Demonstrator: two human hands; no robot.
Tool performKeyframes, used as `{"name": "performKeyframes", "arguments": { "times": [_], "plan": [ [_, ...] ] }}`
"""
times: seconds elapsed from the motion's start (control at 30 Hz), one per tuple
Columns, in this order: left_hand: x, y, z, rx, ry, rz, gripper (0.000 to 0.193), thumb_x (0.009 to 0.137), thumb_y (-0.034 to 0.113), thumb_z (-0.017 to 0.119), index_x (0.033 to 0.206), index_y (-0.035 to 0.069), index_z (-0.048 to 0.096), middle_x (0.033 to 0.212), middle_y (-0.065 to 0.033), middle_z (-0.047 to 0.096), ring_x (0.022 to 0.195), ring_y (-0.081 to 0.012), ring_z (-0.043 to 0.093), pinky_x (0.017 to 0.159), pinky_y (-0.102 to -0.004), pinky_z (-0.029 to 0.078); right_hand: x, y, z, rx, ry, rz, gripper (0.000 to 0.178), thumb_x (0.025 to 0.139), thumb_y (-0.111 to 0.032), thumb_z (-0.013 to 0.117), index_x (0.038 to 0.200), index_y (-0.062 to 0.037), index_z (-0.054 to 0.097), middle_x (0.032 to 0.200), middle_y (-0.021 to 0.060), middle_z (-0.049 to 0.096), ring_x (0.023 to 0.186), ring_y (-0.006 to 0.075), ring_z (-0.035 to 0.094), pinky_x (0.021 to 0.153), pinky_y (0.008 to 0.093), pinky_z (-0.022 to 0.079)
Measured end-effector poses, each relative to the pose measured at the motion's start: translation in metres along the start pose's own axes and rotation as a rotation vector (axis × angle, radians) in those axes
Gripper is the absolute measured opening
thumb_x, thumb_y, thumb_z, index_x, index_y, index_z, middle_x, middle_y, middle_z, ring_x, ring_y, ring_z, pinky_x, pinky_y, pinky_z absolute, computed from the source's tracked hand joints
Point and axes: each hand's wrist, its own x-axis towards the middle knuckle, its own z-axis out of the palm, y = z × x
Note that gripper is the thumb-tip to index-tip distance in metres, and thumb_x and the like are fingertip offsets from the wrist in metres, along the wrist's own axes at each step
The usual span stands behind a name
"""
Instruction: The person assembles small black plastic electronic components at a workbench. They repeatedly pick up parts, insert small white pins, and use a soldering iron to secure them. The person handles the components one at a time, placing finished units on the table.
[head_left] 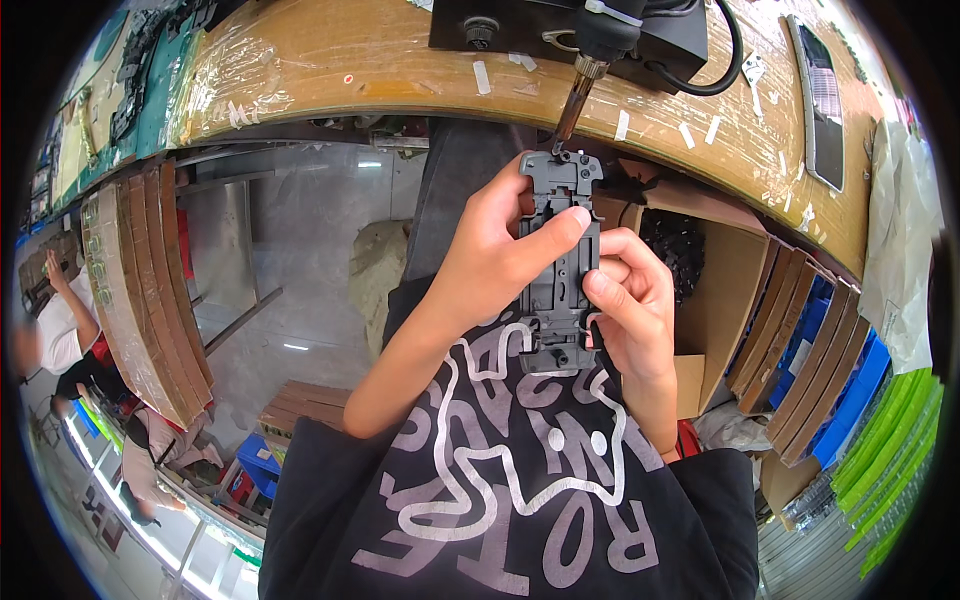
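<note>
A long black plastic part lies just toward one o'clock from the middle, held by both hands: the left hand, on its ten o'clock side, curls underneath, thumb pressed across it; the right hand, at three o'clock, has bent fingers closed against its edge. A metal-tipped tool points down at its twelve o'clock end, contact unclear
</note>
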Motion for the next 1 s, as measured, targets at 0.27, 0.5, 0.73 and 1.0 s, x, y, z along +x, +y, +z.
{"name": "performKeyframes", "arguments": {
  "times": [0.27, 0.5, 0.73, 1.0],
  "plan": [
    [-0.004, 0.001, -0.003, 0.008, 0.025, -0.016, 0.026, 0.076, 0.013, 0.058, 0.097, 0.002, 0.049, 0.083, -0.0013, 0.053, 0.075, -0.0064, 0.047, 0.066, -0.0212, 0.04, 0.0, -0.002, 0.002, -0.017, -0.013, 0.046, 0.017, 0.079, -0.004, 0.053, 0.093, 0.0056, 0.048, 0.072, 0.0112, 0.059, 0.047, 0.0101, 0.051, 0.04, 0.0205, 0.042],
    [0.001, 0.002, -0.005, -0.029, 0.047, -0.041, 0.023, 0.077, 0.013, 0.058, 0.095, 0.002, 0.049, 0.08, -0.0012, 0.053, 0.073, -0.0056, 0.048, 0.063, -0.0195, 0.04, 0.008, 0.001, 0.002, 0.016, 0.006, 0.062, 0.018, 0.079, -0.006, 0.054, 0.093, 0.0046, 0.049, 0.073, 0.0106, 0.059, 0.048, 0.0091, 0.051, 0.041, 0.0198, 0.043],
    [-0.008, 0.007, -0.036, 0.112, 0.05, -0.156, 0.017, 0.081, 0.017, 0.056, 0.086, 0.004, 0.047, 0.06, 0.0039, 0.048, 0.056, -0.0013, 0.041, 0.049, -0.0158, 0.031, 0.007, 0.004, -0.044, -0.384, 0.257, 0.114, 0.02, 0.076, -0.008, 0.057, 0.091, 0.0037, 0.05, 0.062, 0.0056, 0.055, 0.045, 0.009, 0.05, 0.036, 0.0205, 0.04],
    [-0.015, 0.087, -0.1, 0.404, 0.42, 0.129, 0.013, 0.08, 0.015, 0.057, 0.084, 0.005, 0.051, 0.06, 0.0051, 0.046, 0.055, -0.0016, 0.039, 0.049, -0.0157, 0.03, -0.013, 0.112, -0.32, -0.341, 1.253, -0.112, 0.021, 0.077, -0.015, 0.058, 0.088, -0.0003, 0.048, 0.061, 0.0106, 0.054, 0.045, 0.0176, 0.053, 0.035, 0.0271, 0.046]
  ]
}}
